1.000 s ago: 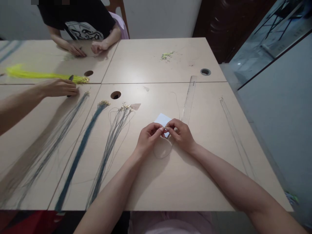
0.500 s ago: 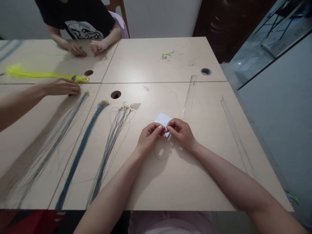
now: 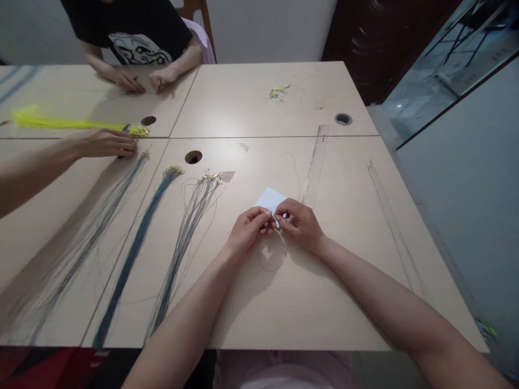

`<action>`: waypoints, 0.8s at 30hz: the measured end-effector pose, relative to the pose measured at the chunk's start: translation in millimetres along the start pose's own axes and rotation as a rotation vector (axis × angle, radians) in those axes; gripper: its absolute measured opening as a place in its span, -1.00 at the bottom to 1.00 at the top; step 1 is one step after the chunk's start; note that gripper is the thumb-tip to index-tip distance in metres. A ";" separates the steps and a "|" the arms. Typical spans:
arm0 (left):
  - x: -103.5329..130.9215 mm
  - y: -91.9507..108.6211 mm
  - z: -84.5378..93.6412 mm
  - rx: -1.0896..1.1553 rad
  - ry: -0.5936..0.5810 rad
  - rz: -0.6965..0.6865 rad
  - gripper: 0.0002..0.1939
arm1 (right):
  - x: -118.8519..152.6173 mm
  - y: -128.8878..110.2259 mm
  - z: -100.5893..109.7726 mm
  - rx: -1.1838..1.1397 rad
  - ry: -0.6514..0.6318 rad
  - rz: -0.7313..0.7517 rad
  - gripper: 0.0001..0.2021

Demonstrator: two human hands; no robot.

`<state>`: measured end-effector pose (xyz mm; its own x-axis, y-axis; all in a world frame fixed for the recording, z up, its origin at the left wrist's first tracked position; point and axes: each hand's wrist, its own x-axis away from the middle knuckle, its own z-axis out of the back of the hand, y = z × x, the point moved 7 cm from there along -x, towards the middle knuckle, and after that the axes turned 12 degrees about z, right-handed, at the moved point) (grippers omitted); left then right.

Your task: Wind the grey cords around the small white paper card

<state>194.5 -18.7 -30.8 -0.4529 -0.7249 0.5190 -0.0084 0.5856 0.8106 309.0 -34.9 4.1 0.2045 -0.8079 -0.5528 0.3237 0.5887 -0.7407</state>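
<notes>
My left hand (image 3: 252,224) and my right hand (image 3: 299,220) meet at the middle of the table, thumbs and fingertips pinched close together. Between them is a thin cord (image 3: 259,262), whose loop hangs below my fingers. The tiny part at the fingertips is too small to make out. Under and behind my hands lies a pale blue-white square of paper (image 3: 268,199). Just beyond my right hand, a clear ruler (image 3: 317,162) rests on the table. Left of my hands lies a bundle of grey cords (image 3: 184,232) with metal ends.
A blue cord bundle (image 3: 140,243) and a looser grey bundle (image 3: 101,221) lie farther left. A co-worker's hand (image 3: 111,143) rests by a yellow bundle (image 3: 60,123). Another person (image 3: 133,43) sits opposite. Yellow-green scraps (image 3: 279,93) and two cords (image 3: 389,210) lie on the table.
My fingertips have shifted slightly, and my right hand's grip has turned a little. The hanging loop sits slightly lower. The co-worker's hand at left has moved a little to the right.
</notes>
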 end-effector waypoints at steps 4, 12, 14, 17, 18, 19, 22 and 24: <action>3.4 5.8 -1.5 -0.108 0.017 -0.055 -0.80 | -0.4 2.1 2.0 -0.020 0.021 -0.052 -0.94; 15.8 25.4 1.2 -0.538 0.264 -0.356 -0.81 | 2.5 11.8 2.5 -0.123 0.025 -0.193 -0.93; 16.5 26.2 0.6 -0.559 0.273 -0.393 -0.82 | 3.3 14.7 2.5 -0.157 0.035 -0.216 -0.93; 16.2 25.6 0.6 -0.526 0.266 -0.398 -0.82 | 3.9 17.8 2.6 -0.189 0.052 -0.237 -0.93; 16.1 25.5 1.0 -0.509 0.266 -0.394 -0.81 | 4.0 18.4 2.3 -0.197 0.054 -0.243 -0.92; 16.2 25.7 1.5 -0.492 0.269 -0.391 -0.81 | 4.2 18.8 2.1 -0.203 0.055 -0.247 -0.92; 16.5 26.0 2.4 -0.462 0.270 -0.376 -0.81 | 4.6 19.1 1.3 -0.222 0.059 -0.250 -0.92; 16.4 25.9 2.6 -0.456 0.267 -0.364 -0.81 | 4.9 19.0 1.1 -0.232 0.061 -0.249 -0.92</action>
<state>184.6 -14.5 -2.0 -0.2546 -0.9481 0.1905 0.2871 0.1140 0.9511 317.2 -27.7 -12.3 0.0881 -0.9286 -0.3604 0.1363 0.3697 -0.9191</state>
